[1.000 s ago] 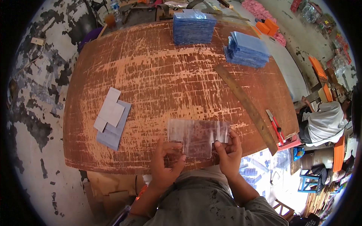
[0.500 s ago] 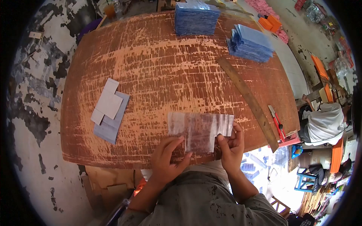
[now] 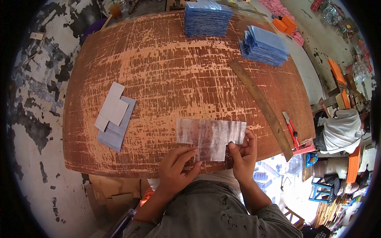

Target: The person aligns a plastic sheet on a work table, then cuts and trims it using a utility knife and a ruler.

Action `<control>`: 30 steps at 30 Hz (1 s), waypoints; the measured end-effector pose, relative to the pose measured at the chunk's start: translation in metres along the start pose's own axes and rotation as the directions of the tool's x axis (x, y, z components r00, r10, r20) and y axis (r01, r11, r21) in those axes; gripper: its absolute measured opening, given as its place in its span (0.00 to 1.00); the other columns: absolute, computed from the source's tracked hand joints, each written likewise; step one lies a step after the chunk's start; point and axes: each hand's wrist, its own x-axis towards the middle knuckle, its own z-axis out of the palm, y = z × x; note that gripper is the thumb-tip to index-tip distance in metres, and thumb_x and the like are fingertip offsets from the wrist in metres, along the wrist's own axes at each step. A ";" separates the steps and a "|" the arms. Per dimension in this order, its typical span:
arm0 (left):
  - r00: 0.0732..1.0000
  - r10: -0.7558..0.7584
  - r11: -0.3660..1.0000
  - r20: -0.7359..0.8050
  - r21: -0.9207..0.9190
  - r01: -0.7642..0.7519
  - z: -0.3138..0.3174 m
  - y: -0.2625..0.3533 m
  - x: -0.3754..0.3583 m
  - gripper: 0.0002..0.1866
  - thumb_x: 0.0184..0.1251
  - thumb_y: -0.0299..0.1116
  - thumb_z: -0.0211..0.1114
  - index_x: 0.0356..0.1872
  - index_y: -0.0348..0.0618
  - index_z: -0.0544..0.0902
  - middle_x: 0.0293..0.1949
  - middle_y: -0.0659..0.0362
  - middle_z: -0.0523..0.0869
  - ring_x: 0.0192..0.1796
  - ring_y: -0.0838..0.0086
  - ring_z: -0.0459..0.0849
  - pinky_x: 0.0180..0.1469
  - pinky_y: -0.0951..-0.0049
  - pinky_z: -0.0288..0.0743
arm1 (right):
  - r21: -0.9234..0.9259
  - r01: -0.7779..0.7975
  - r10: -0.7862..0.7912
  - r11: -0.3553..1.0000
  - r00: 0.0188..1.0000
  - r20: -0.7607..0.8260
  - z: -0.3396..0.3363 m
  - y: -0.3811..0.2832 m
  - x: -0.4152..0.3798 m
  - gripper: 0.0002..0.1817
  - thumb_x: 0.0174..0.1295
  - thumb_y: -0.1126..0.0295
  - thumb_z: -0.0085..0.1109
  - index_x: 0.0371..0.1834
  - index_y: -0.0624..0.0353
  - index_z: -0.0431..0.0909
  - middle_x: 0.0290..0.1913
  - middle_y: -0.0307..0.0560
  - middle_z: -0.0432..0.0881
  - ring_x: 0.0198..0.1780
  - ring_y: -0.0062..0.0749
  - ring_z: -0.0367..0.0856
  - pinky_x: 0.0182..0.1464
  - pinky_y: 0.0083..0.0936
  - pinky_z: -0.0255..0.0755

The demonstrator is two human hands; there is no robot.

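Note:
A clear plastic sheet (image 3: 212, 137), cut in a T-like outline, is held above the near edge of the scratched brown table (image 3: 158, 87). My right hand (image 3: 244, 154) pinches its right side between thumb and fingers. My left hand (image 3: 178, 164) is at the sheet's lower left, with its thumb and fingertips at the edge of the downward flap. To the left on the table lies a pale card template (image 3: 114, 107) of stepped outline, on top of a bluish-grey sheet (image 3: 113, 137).
A long flat ruler (image 3: 262, 107) lies slantwise on the right, beside a red cutter (image 3: 292, 131). Two stacks of bluish plastic sheets, one tall (image 3: 207, 20) and one lower (image 3: 264, 45), stand at the back. Another person (image 3: 341, 129) sits beyond the right edge.
The plastic sheet has tilted slightly, so its glare has shifted. My left fingertips have moved a little right and down along the flap's edge. My right hand keeps its grip.

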 end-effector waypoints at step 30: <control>1.000 0.016 0.999 0.017 0.029 -0.017 -0.003 0.004 0.002 0.16 0.60 0.26 0.83 0.50 0.45 0.94 0.51 0.56 0.91 0.39 0.69 0.92 0.38 0.70 0.86 | -0.042 0.005 -0.005 0.999 1.000 0.001 -0.004 0.003 0.000 0.32 0.79 0.81 0.62 0.81 0.60 0.58 0.61 0.54 0.87 0.54 0.30 0.91 0.56 0.27 0.86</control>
